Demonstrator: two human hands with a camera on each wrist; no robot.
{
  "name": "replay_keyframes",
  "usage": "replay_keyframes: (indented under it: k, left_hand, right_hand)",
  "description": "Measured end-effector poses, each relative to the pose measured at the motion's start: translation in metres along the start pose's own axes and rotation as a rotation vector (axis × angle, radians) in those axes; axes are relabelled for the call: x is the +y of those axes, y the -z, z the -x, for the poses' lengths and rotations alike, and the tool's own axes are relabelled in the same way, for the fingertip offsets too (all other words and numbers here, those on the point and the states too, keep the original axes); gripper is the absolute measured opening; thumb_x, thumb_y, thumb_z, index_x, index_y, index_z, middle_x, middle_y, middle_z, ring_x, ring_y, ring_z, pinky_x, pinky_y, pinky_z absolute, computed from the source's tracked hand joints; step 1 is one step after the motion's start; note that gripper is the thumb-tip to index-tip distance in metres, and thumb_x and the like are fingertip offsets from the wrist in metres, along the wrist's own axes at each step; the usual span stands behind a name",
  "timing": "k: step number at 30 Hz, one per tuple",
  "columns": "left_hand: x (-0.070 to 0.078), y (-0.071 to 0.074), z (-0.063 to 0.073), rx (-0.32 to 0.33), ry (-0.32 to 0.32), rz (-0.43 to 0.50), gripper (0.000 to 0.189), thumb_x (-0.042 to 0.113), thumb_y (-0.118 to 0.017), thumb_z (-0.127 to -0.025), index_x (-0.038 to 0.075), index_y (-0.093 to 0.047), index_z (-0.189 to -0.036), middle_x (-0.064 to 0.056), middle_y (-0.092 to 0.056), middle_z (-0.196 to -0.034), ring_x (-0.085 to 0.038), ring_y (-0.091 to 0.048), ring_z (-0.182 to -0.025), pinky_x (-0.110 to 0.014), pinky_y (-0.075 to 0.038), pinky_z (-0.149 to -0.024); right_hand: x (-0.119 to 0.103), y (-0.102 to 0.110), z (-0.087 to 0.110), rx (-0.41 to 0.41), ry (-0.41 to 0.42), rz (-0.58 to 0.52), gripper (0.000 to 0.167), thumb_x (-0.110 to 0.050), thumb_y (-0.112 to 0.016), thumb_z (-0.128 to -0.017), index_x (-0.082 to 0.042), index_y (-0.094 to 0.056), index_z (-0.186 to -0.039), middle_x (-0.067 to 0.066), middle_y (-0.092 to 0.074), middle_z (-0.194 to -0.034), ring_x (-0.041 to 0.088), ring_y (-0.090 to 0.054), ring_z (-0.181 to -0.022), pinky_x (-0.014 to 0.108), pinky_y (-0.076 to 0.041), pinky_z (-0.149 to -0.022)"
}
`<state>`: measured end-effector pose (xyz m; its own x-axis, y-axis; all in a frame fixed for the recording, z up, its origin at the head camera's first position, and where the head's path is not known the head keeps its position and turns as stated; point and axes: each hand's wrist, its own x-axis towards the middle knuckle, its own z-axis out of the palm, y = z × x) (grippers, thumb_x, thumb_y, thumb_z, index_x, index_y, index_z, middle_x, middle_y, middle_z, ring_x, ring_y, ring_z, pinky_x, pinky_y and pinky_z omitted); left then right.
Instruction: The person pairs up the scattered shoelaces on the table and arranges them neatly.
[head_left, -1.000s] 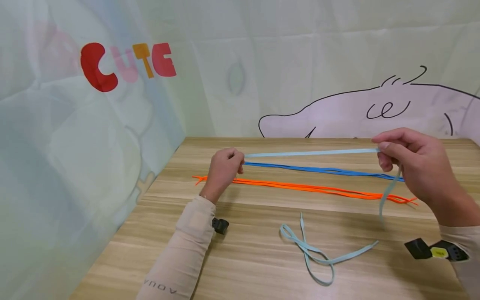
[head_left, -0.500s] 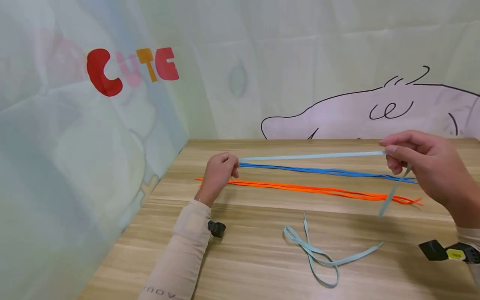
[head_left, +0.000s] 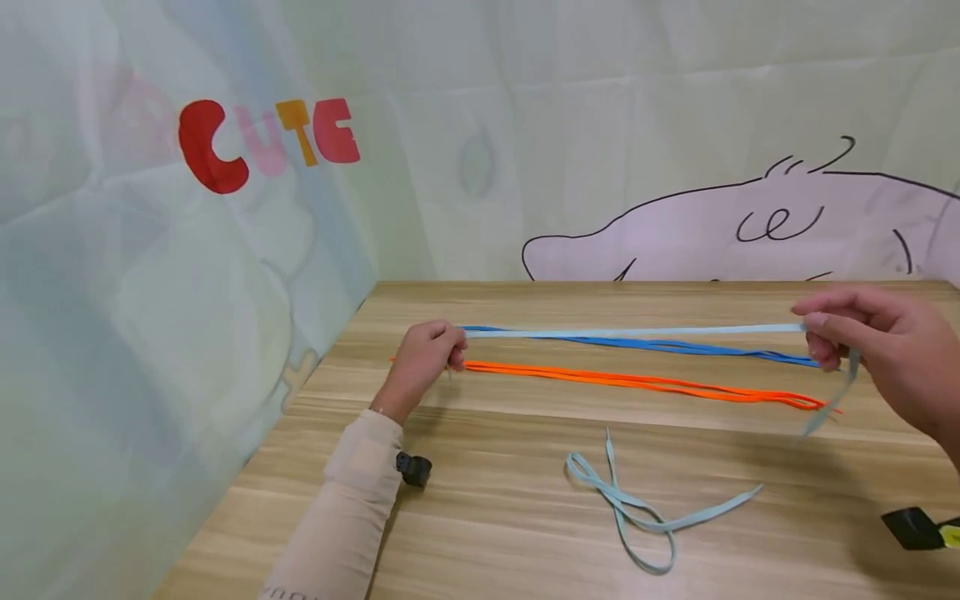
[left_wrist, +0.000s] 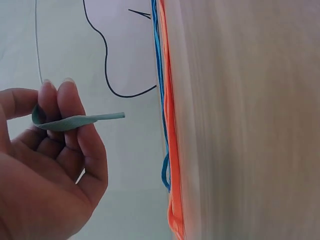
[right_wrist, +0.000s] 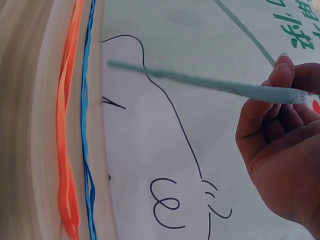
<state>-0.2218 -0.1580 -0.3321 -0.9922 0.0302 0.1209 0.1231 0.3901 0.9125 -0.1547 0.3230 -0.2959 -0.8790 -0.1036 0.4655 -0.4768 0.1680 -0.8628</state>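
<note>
A light blue shoelace [head_left: 637, 332] is stretched taut above the table between my two hands. My left hand [head_left: 423, 360] pinches it near one end; in the left wrist view the short tipped end of that shoelace [left_wrist: 70, 122] sticks out across the fingers. My right hand [head_left: 877, 346] pinches the other side between thumb and fingers, and a loose tail of lace [right_wrist: 200, 85] hangs from it. Beneath and behind the taut lace lie blue shoelaces [head_left: 697, 347], laid lengthwise. Orange shoelaces [head_left: 600, 379] lie nearer, roughly parallel to the blue ones.
Another light blue shoelace [head_left: 630, 508] lies loosely looped on the front part of the wooden table [head_left: 495, 517]. Printed cloth [head_left: 450, 167] stands as walls behind and on the left. A small black wrist camera [head_left: 414, 469] sits on the left sleeve.
Both hands have come lower and spread wider apart, the left going left and the right going right. The taut light blue lace has dropped to overlap the blue laces in view.
</note>
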Motion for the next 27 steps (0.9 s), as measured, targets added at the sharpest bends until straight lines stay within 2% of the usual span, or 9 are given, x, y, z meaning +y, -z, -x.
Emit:
replay_keyframes:
  k: [4,7,14,20,27]
  left_hand:
    - [-0.003,0.005,0.002,-0.023,0.009,-0.021,0.029,0.022,-0.055,-0.101,-0.001,-0.065,-0.085,-0.010,-0.061,-0.072,-0.027,-0.063,-0.073,-0.054,-0.051,-0.084]
    - [-0.005,0.011,0.003,-0.039,0.024,-0.032,0.029,0.023,-0.055,-0.101,0.000,-0.066,-0.086,-0.010,-0.061,-0.072,-0.027,-0.064,-0.075,-0.054,-0.050,-0.084]
    - [-0.012,0.018,0.006,-0.071,0.069,-0.066,0.025,0.024,-0.058,-0.100,0.005,-0.068,-0.087,-0.009,-0.065,-0.076,-0.027,-0.062,-0.079,-0.051,-0.050,-0.086]
    - [-0.018,0.022,0.007,-0.090,0.097,-0.095,0.023,0.025,-0.062,-0.099,0.008,-0.070,-0.085,-0.007,-0.066,-0.080,-0.025,-0.061,-0.081,-0.049,-0.049,-0.086]
    - [-0.024,0.028,0.005,-0.085,0.111,-0.158,0.024,0.028,-0.064,-0.098,0.009,-0.070,-0.086,-0.005,-0.066,-0.080,-0.023,-0.063,-0.081,-0.042,-0.050,-0.083]
  right_hand:
    - [0.003,0.002,0.003,0.035,-0.056,0.213,0.016,0.002,-0.055,-0.100,0.000,-0.068,-0.109,0.007,-0.059,-0.071,0.018,-0.053,-0.063,0.024,-0.046,-0.057]
    - [0.006,0.003,0.005,0.044,-0.078,0.280,0.015,0.000,-0.056,-0.101,-0.003,-0.069,-0.108,0.007,-0.059,-0.070,0.017,-0.053,-0.063,0.022,-0.047,-0.058]
    - [0.013,0.008,0.010,0.039,-0.132,0.323,0.016,-0.005,-0.054,-0.103,-0.009,-0.069,-0.107,0.007,-0.057,-0.071,0.017,-0.054,-0.063,0.021,-0.049,-0.058]
    - [0.020,0.013,0.009,-0.013,-0.140,0.286,0.017,-0.003,-0.053,-0.103,-0.010,-0.067,-0.108,0.007,-0.057,-0.072,0.016,-0.053,-0.064,0.021,-0.048,-0.057]
    - [0.027,0.017,0.006,-0.046,-0.207,0.301,0.015,-0.006,-0.055,-0.103,-0.010,-0.069,-0.107,0.007,-0.060,-0.074,0.016,-0.056,-0.065,0.023,-0.049,-0.057]
